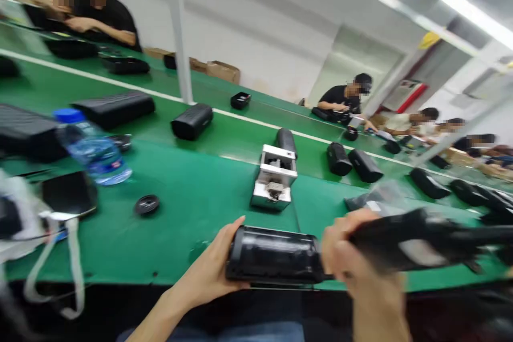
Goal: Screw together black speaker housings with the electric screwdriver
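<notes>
My left hand (214,264) grips the left end of a glossy black oblong speaker body (274,255), held level just above the near edge of the green bench (192,208). My right hand (352,256) is closed round the handle of a black power tool (420,243) that points right and is blurred by motion. The tool's near end meets the speaker's right end.
A small metal fixture (274,177) stands behind the speaker. A water bottle (94,149), a phone (68,192), a round black cap (146,204) and a white bag (36,230) lie left. Several black speakers (192,120) ride the belt. Other people sit along its far side.
</notes>
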### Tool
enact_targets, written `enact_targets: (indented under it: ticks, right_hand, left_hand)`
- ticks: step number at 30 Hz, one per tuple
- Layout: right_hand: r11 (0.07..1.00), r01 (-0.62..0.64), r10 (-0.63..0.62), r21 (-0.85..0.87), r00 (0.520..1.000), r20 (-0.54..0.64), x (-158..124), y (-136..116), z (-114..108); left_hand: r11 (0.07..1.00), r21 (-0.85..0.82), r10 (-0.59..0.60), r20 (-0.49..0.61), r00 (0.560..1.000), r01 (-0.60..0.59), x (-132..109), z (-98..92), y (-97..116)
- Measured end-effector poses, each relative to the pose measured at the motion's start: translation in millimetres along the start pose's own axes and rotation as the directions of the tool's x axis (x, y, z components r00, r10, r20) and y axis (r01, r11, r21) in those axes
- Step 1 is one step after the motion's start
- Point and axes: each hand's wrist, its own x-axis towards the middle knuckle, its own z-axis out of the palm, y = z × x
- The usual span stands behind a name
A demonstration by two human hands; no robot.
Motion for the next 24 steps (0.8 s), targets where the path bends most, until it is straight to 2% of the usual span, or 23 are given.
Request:
enact_targets:
  ticks: [1, 2, 3, 5, 7, 10, 13, 15, 24]
  right_hand:
    - [1.0, 0.018, -0.019, -0.008, 0.999, -0.043, 12.6, -9.4, 0.2]
    - [0.999, 0.028, -0.034, -0.033, 0.983, -0.182, 27.8, -16.3, 1.4]
    - [0.998, 0.048, -0.054, -0.033, 0.977, -0.208, 44.9, -19.9, 4.0]
    - [0.988, 0.136, -0.153, -0.073, 0.922, -0.356, 80.2, -16.4, 13.9]
    - [0.963, 0.244, -0.27, -0.116, 0.881, -0.388, 111.2, -0.3, 27.0]
    - [0.945, 0.292, -0.327, -0.151, 0.882, -0.34, 143.7, 34.0, 41.3]
    - [0.952, 0.252, -0.296, -0.176, 0.902, -0.313, 160.2, 61.2, 45.4]
    - [0.954, 0.235, -0.283, -0.186, 0.91, -0.304, 165.3, 70.6, 46.1]
    - [0.968, 0.147, -0.204, -0.204, 0.933, -0.297, 169.0, 78.0, 49.1]
  left_hand:
    - [1.0, -0.018, 0.008, 0.011, 1.0, -0.008, 0.8, -0.5, 1.8]
    - [0.999, -0.033, 0.014, 0.018, 1.0, -0.013, 1.9, -0.9, 2.7]
    - [0.999, -0.042, 0.018, 0.021, 1.0, -0.018, 3.0, -1.1, 2.7]
    - [0.999, -0.046, 0.02, 0.02, 1.0, -0.019, 4.9, -0.8, 1.7]
    - [0.999, -0.042, 0.012, 0.021, 1.0, -0.011, 5.7, 0.2, 1.1]
    - [0.999, -0.041, 0.001, 0.03, 1.0, 0.0, 5.6, 1.3, 1.8]
    - [0.999, -0.038, 0.007, 0.035, 0.999, -0.006, 5.3, 0.4, 3.2]
    - [0.999, -0.04, 0.009, 0.038, 0.999, -0.008, 5.1, -0.7, 4.0]
    - [1.0, -0.029, 0.01, 0.035, 0.999, -0.009, 5.4, -0.9, 4.8]
